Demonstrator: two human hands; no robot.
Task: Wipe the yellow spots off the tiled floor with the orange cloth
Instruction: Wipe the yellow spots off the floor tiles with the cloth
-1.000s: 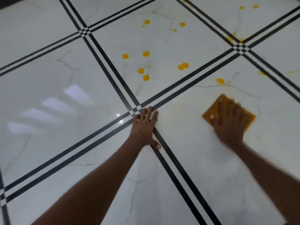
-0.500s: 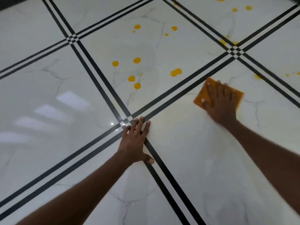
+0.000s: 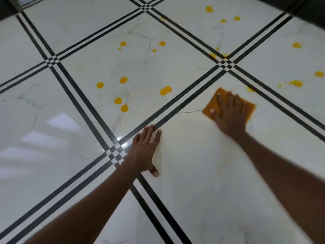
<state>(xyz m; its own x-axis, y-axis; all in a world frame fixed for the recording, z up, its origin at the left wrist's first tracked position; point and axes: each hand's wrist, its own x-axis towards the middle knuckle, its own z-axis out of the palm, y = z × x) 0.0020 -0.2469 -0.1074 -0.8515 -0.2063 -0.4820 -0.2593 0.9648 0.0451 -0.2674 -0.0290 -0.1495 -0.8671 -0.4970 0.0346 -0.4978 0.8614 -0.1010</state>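
My right hand lies flat on the orange cloth and presses it onto a white marble tile near that tile's far corner. My left hand rests palm down, fingers apart, on the floor beside a crossing of black tile stripes. Several yellow spots dot the tile beyond the stripes. More yellow spots lie on the tiles to the far right and at the top. One small spot sits just past the cloth. A faint yellowish smear covers the tile between my hands.
The glossy white tiled floor has black double stripes between tiles. Window light reflects at the left. A dark edge runs along the top right corner.
My right hand has pushed the cloth away from me, over the spot that lay just ahead of it, and that spot is no longer visible. My left hand stayed planted. The view shifted.
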